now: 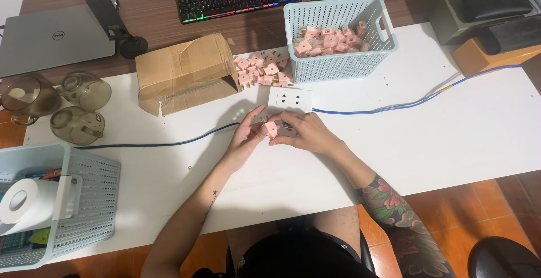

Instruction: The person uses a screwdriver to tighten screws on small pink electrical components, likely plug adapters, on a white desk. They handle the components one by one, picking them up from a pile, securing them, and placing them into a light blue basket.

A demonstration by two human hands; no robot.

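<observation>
Here both hands, left [243, 140] and right [307, 133], seemingly pinch one pink plug [271, 129].

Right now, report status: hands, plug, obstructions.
Left hand and right hand both grip small pink plastic plug. White socket block just beyond. Nothing between.

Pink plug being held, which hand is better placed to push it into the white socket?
Right hand, probably: it grips the pink plug and lies just below the white socket. The left hand only steadies it.
</observation>
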